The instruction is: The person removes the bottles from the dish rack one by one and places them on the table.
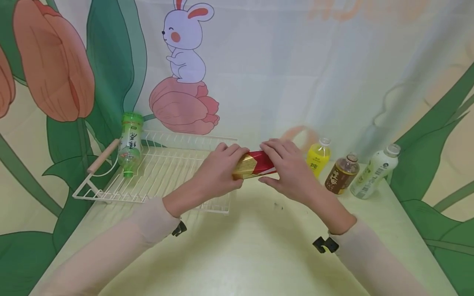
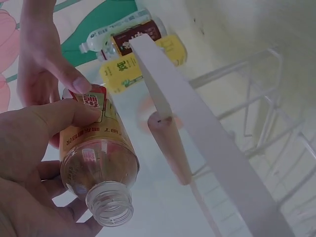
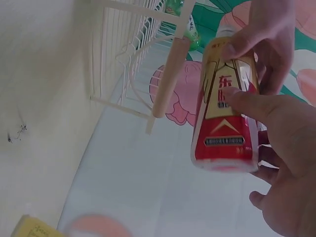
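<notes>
A clear plastic drink bottle (image 1: 261,162) with a red and gold label is held between both hands above the table. My left hand (image 1: 218,168) grips its neck end, thumb on the label and fingers around the far side. In the left wrist view the bottle's mouth (image 2: 112,210) shows screw threads and no cap. My right hand (image 1: 290,170) holds the base end. In the right wrist view the right thumb (image 3: 252,104) presses on the label, fingers behind the bottle.
A white wire rack (image 2: 197,128) with a wooden handle (image 1: 103,156) stands at the left. A green bottle (image 1: 130,139) leans upside down in it. On the right stand a yellow bottle (image 1: 318,158), a brown-labelled bottle (image 1: 341,174) and a white-green bottle (image 1: 375,172). A printed curtain (image 1: 259,61) hangs behind.
</notes>
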Demonstrator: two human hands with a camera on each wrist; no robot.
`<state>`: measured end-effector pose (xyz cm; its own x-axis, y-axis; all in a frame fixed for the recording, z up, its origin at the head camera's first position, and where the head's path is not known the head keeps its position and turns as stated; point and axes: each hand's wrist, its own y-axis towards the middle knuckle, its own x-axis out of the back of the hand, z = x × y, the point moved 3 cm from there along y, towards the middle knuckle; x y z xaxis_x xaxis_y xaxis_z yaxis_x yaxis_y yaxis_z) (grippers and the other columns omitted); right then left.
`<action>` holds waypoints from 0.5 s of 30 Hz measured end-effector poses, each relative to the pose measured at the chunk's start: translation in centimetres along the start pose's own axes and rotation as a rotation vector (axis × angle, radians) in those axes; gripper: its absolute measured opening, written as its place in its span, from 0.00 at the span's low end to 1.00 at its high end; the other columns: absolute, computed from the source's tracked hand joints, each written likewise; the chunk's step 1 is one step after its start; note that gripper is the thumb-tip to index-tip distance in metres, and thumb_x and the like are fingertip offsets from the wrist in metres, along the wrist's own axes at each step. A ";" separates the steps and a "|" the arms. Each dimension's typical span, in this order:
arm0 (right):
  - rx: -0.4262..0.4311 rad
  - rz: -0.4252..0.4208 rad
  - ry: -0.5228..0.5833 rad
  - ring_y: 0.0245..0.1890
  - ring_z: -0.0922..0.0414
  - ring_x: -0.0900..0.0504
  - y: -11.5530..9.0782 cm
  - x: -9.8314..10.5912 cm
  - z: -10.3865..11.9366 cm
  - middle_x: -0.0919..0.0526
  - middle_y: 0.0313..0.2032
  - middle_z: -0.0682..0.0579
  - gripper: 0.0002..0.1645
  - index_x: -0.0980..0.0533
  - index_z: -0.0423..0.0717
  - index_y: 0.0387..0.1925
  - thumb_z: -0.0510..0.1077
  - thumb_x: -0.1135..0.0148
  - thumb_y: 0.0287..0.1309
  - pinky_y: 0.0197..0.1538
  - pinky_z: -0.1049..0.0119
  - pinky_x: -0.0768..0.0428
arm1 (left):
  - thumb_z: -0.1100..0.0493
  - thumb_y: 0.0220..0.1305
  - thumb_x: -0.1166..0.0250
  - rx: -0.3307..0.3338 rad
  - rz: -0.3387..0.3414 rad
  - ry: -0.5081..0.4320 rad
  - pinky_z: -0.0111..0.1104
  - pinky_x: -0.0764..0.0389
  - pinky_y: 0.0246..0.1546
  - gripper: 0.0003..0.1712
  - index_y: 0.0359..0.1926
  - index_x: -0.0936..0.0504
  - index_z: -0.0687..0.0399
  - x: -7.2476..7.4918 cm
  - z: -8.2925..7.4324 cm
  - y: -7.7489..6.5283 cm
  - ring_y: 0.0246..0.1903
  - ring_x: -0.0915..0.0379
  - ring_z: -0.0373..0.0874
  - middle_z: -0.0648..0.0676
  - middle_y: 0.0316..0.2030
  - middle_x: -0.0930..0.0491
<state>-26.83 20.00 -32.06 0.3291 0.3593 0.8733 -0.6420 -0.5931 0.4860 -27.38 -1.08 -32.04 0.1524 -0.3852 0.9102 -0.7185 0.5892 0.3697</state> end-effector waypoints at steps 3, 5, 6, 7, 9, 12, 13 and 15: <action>0.003 0.017 -0.026 0.66 0.43 0.28 0.2 -0.3 0.3 0.21 0.64 0.42 0.49 0.26 0.38 0.68 0.53 0.14 0.50 0.72 0.44 0.32 | 0.56 0.56 0.22 -0.035 0.008 0.020 0.38 0.22 0.47 0.39 0.68 0.24 0.58 -0.1 -0.4 0.4 0.48 0.31 0.50 0.52 0.54 0.19; -0.003 0.022 -0.031 0.65 0.44 0.27 0.3 -0.4 0.5 0.20 0.63 0.43 0.47 0.25 0.38 0.67 0.52 0.14 0.50 0.71 0.44 0.31 | 0.56 0.56 0.22 -0.050 0.011 0.034 0.38 0.22 0.48 0.39 0.67 0.24 0.59 -0.2 -0.5 0.5 0.48 0.31 0.51 0.53 0.54 0.19; -0.007 0.023 -0.034 0.64 0.44 0.26 0.3 -0.5 0.5 0.20 0.62 0.43 0.46 0.25 0.38 0.67 0.52 0.14 0.50 0.70 0.43 0.30 | 0.57 0.55 0.22 -0.057 0.013 0.040 0.38 0.23 0.48 0.39 0.67 0.24 0.59 -0.2 -0.5 0.6 0.48 0.31 0.51 0.53 0.54 0.19; -0.010 0.025 -0.035 0.63 0.44 0.26 0.3 -0.5 0.6 0.20 0.62 0.44 0.46 0.24 0.38 0.67 0.52 0.14 0.51 0.69 0.43 0.29 | 0.57 0.55 0.21 -0.060 0.015 0.045 0.38 0.23 0.49 0.39 0.67 0.24 0.59 -0.2 -0.5 0.6 0.49 0.30 0.51 0.53 0.54 0.19; -0.017 0.029 -0.037 0.63 0.44 0.26 0.3 -0.6 0.6 0.19 0.61 0.44 0.46 0.24 0.39 0.66 0.52 0.14 0.50 0.67 0.43 0.27 | 0.57 0.55 0.21 -0.062 0.022 0.049 0.38 0.23 0.49 0.39 0.67 0.24 0.59 -0.2 -0.5 0.7 0.49 0.31 0.51 0.53 0.54 0.20; -0.019 0.037 -0.042 0.62 0.44 0.25 0.3 -0.7 0.6 0.19 0.61 0.44 0.46 0.24 0.39 0.66 0.52 0.14 0.50 0.66 0.44 0.26 | 0.56 0.55 0.21 -0.067 0.032 0.060 0.38 0.24 0.49 0.39 0.67 0.24 0.58 -0.3 -0.5 0.7 0.49 0.31 0.50 0.52 0.55 0.20; -0.018 0.040 -0.044 0.62 0.44 0.25 0.3 -0.8 0.6 0.19 0.61 0.44 0.46 0.24 0.39 0.66 0.52 0.14 0.50 0.66 0.44 0.26 | 0.56 0.55 0.20 -0.068 0.033 0.063 0.38 0.24 0.50 0.39 0.67 0.24 0.58 -0.4 -0.5 0.7 0.49 0.31 0.50 0.52 0.55 0.20; -0.016 0.044 -0.046 0.62 0.44 0.25 0.3 -0.8 0.7 0.19 0.60 0.44 0.46 0.24 0.39 0.66 0.52 0.14 0.50 0.66 0.45 0.26 | 0.56 0.55 0.20 -0.073 0.035 0.067 0.38 0.24 0.49 0.40 0.67 0.24 0.57 -0.5 -0.5 0.7 0.49 0.31 0.50 0.52 0.55 0.20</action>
<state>-26.85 19.05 -32.59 0.3315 0.2991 0.8948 -0.6672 -0.5963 0.4465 -27.59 -0.11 -32.17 0.1755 -0.3166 0.9322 -0.6731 0.6524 0.3483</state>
